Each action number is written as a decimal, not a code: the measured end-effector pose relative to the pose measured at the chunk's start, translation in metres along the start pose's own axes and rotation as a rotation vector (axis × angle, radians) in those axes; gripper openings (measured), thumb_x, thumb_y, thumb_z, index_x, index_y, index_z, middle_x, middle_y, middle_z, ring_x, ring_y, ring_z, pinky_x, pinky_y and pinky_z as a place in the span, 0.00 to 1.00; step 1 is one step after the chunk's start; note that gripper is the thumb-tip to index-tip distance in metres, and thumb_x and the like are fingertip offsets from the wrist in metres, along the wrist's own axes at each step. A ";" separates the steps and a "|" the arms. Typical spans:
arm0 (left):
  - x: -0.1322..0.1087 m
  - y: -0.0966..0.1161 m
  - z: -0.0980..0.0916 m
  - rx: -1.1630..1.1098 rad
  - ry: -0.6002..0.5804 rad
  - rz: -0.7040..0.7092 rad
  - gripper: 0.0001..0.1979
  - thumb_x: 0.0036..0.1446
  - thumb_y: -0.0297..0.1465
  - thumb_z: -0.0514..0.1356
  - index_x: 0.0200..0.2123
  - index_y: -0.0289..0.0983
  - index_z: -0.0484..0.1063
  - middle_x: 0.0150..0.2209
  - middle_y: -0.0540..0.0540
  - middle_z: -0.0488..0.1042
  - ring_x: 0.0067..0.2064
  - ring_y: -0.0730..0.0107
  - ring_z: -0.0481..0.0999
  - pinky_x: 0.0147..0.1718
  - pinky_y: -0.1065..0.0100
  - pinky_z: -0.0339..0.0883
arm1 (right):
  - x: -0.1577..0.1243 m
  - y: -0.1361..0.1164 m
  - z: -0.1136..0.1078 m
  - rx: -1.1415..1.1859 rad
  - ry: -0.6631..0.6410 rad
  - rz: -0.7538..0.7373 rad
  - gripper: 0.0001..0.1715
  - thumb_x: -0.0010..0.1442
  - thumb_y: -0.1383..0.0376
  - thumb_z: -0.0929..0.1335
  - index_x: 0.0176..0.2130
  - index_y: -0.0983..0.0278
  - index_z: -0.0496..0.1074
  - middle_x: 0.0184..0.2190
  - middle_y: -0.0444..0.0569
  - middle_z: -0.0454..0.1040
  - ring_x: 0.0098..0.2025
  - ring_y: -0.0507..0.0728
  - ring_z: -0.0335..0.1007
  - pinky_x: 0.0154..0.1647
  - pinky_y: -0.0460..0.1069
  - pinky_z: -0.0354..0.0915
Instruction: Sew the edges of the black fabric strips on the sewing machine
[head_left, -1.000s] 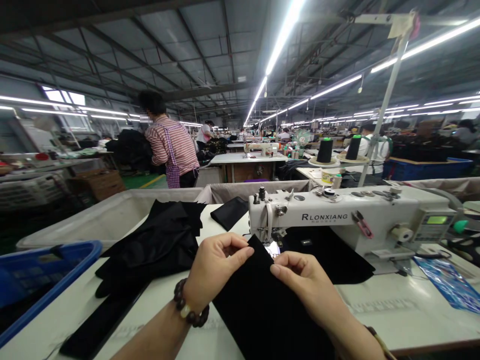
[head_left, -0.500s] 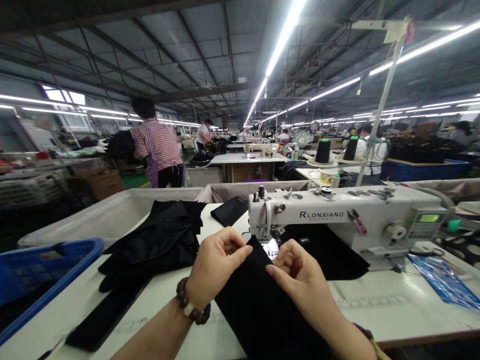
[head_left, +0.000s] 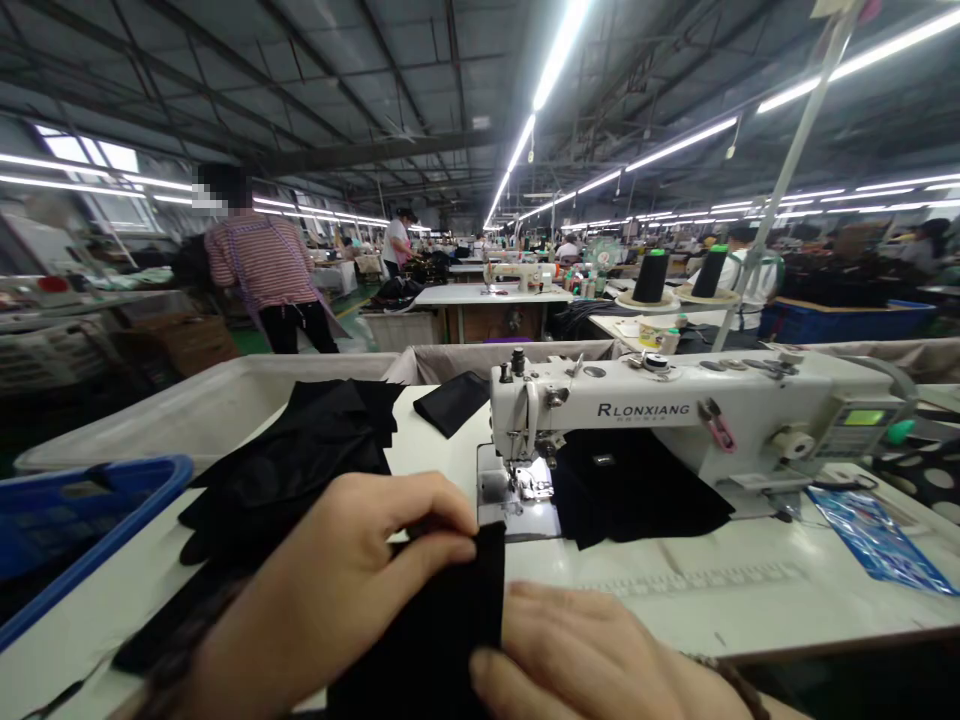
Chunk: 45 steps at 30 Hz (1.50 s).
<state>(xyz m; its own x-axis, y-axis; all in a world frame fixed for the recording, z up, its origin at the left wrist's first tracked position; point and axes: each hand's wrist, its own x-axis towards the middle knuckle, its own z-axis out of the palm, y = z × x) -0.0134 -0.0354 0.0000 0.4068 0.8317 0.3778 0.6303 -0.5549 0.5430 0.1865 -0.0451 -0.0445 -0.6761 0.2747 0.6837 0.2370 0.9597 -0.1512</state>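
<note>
Black cloth [head_left: 446, 615] is pinched near its top by the left hand [head_left: 349, 560]; right of that grip, the cloth's edge is touched by the right hand [head_left: 574, 650], whose closing cannot be told. Beyond both, a sewing machine [head_left: 652, 395] is set.

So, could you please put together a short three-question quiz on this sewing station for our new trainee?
1. True or false: the left hand pinches the black fabric panel near its top edge.

2. Which colour are the handles of the thread snips on the front of the sewing machine?
a) green
b) pink
c) yellow

3. Fill in the blank: the large lettering on the machine's arm reads "____".

Key: 1. True. 2. b. 3. RLONXIANG.
</note>
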 end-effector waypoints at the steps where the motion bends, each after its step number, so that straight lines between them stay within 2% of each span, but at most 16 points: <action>1: 0.012 -0.016 0.016 -0.036 -0.079 -0.064 0.04 0.51 0.26 0.58 0.26 0.39 0.72 0.24 0.55 0.74 0.26 0.76 0.73 0.27 0.78 0.66 | -0.011 0.012 0.016 -0.080 -0.004 -0.005 0.16 0.62 0.74 0.56 0.43 0.72 0.68 0.32 0.56 0.75 0.35 0.57 0.71 0.36 0.48 0.68; 3: 0.032 -0.054 0.056 -0.048 -0.162 -0.168 0.03 0.50 0.24 0.58 0.26 0.35 0.71 0.25 0.53 0.74 0.28 0.75 0.73 0.29 0.77 0.66 | -0.035 0.040 0.048 -0.155 -0.072 0.103 0.16 0.61 0.74 0.55 0.41 0.72 0.68 0.29 0.55 0.73 0.28 0.55 0.69 0.28 0.47 0.66; 6: 0.054 -0.104 0.112 -0.013 -0.219 -0.241 0.02 0.50 0.23 0.58 0.28 0.33 0.71 0.26 0.51 0.75 0.29 0.73 0.74 0.29 0.76 0.66 | -0.063 0.084 0.083 -0.248 -0.343 0.294 0.11 0.58 0.75 0.60 0.37 0.68 0.70 0.26 0.49 0.71 0.24 0.52 0.67 0.23 0.45 0.62; 8: 0.063 -0.123 0.137 0.016 -0.243 -0.242 0.03 0.50 0.22 0.58 0.29 0.33 0.71 0.27 0.50 0.75 0.31 0.71 0.74 0.30 0.74 0.66 | -0.071 0.107 0.092 -0.269 -0.420 0.335 0.09 0.57 0.74 0.62 0.34 0.67 0.71 0.26 0.48 0.71 0.24 0.52 0.65 0.23 0.45 0.59; 10: 0.070 -0.133 0.150 0.053 -0.269 -0.228 0.04 0.50 0.22 0.58 0.30 0.33 0.72 0.28 0.49 0.75 0.33 0.69 0.75 0.34 0.72 0.66 | -0.073 0.123 0.095 -0.265 -0.438 0.344 0.09 0.59 0.73 0.62 0.32 0.67 0.71 0.25 0.48 0.70 0.24 0.52 0.64 0.23 0.45 0.57; 13: 0.075 -0.137 0.155 0.121 -0.306 -0.190 0.05 0.52 0.23 0.57 0.30 0.33 0.74 0.31 0.45 0.75 0.36 0.65 0.74 0.38 0.67 0.66 | -0.073 0.134 0.094 -0.239 -0.450 0.370 0.11 0.60 0.72 0.61 0.30 0.67 0.71 0.23 0.47 0.69 0.24 0.51 0.63 0.24 0.45 0.56; 17: 0.071 -0.141 0.154 0.192 -0.345 -0.146 0.09 0.56 0.25 0.54 0.34 0.32 0.75 0.36 0.41 0.75 0.40 0.61 0.73 0.43 0.63 0.65 | -0.077 0.138 0.097 -0.186 -0.440 0.411 0.10 0.59 0.70 0.62 0.31 0.67 0.72 0.23 0.46 0.70 0.25 0.51 0.64 0.24 0.44 0.56; 21: 0.067 -0.147 0.153 0.212 -0.380 -0.114 0.10 0.56 0.23 0.54 0.38 0.34 0.75 0.36 0.43 0.74 0.38 0.64 0.73 0.42 0.65 0.66 | -0.078 0.138 0.099 -0.136 -0.431 0.450 0.09 0.58 0.70 0.63 0.33 0.66 0.73 0.24 0.46 0.70 0.25 0.50 0.65 0.25 0.44 0.57; 27: 0.071 -0.150 0.154 0.227 -0.352 -0.102 0.11 0.57 0.22 0.53 0.36 0.34 0.75 0.36 0.42 0.73 0.37 0.66 0.73 0.40 0.67 0.67 | -0.074 0.139 0.100 -0.121 -0.405 0.536 0.09 0.58 0.71 0.63 0.36 0.67 0.73 0.24 0.47 0.71 0.26 0.51 0.68 0.25 0.44 0.59; 32: 0.074 -0.154 0.157 0.212 -0.329 -0.089 0.11 0.57 0.22 0.53 0.35 0.35 0.76 0.35 0.43 0.73 0.37 0.66 0.73 0.39 0.67 0.67 | -0.073 0.141 0.102 -0.095 -0.385 0.614 0.10 0.59 0.71 0.63 0.33 0.66 0.74 0.24 0.46 0.71 0.26 0.51 0.68 0.27 0.44 0.59; 45: 0.076 -0.157 0.159 0.237 -0.332 -0.063 0.11 0.57 0.23 0.53 0.34 0.35 0.76 0.35 0.44 0.74 0.37 0.67 0.74 0.40 0.68 0.67 | -0.072 0.141 0.102 -0.091 -0.439 0.668 0.11 0.58 0.71 0.63 0.38 0.66 0.74 0.27 0.47 0.72 0.28 0.52 0.69 0.28 0.45 0.60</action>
<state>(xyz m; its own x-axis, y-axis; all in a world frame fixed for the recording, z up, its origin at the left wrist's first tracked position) 0.0241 0.1176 -0.1760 0.5299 0.8455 0.0657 0.7795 -0.5161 0.3550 0.1979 0.0762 -0.1877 -0.5794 0.8056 0.1235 0.7313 0.5808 -0.3577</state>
